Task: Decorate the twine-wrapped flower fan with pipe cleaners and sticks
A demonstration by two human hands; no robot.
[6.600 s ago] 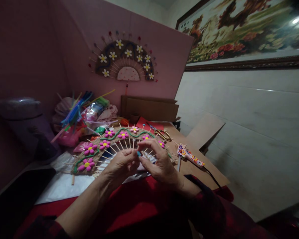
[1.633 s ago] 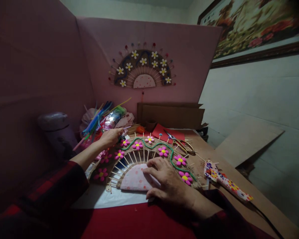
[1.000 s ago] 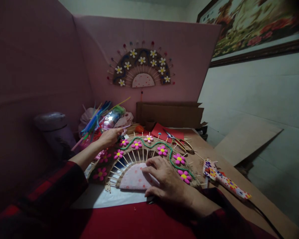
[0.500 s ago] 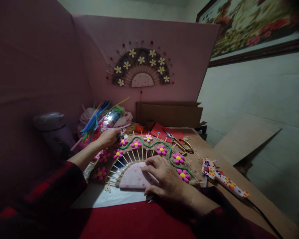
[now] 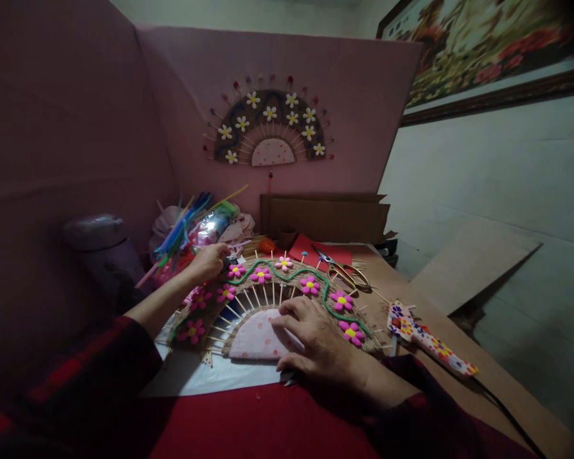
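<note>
A half-round craft fan [image 5: 256,319] of sticks and wound twine lies before me, with pink clay flowers, a wavy green cord and a dotted white fabric centre. My right hand [image 5: 316,341] rests on the right part of that fabric, fingers loosely spread and holding nothing. At the fan's upper left edge is my left hand [image 5: 208,262], its fingers curled together; what they hold, if anything, is hidden. Sticks with small coloured heads, such as a blue bead [image 5: 305,254], project beyond the fan's outer rim.
Gold-handled scissors [image 5: 349,275] lie behind the fan by red paper [image 5: 299,245]. A flower-patterned glue gun [image 5: 425,341] with a cord is at right. Pipe cleaners [image 5: 182,223] and a flask [image 5: 103,261] stand left. A finished-looking fan [image 5: 263,121] hangs on the pink panel.
My left hand has shifted very slightly up at the fan's upper left edge. My right hand and the fan stay in place.
</note>
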